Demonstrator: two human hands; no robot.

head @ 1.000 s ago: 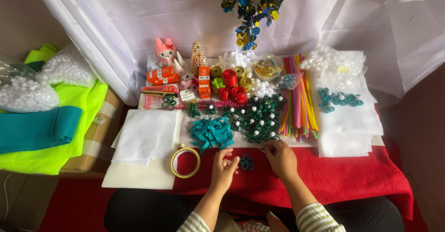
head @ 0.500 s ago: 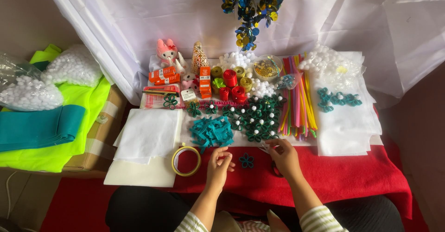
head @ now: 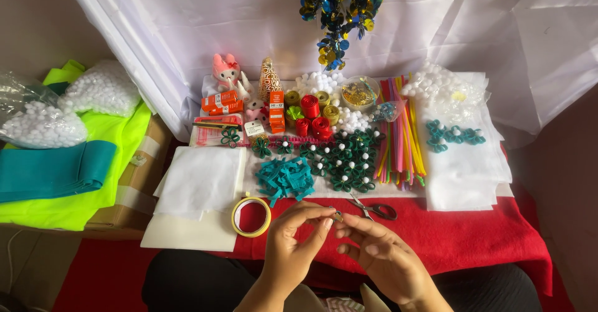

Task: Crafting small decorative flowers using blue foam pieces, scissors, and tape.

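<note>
Together your left hand (head: pixel 293 240) and right hand (head: pixel 380 256) pinch a tiny dark-green felt piece (head: pixel 336 215) between nearly closed fingertips (metal scissors (head: pixel 374 209) lie just beyond them).

Both hands (head: pixel 339 246) pinch a small green piece (head: pixel 336 215) — scissors (head: pixel 374 208) beside.

red-covered table (head: pixel 473 237) bearing scissors (head: pixel 374 208), tape roll (head: pixel 251 216), white sheets (head: pixel 199 181).
</note>
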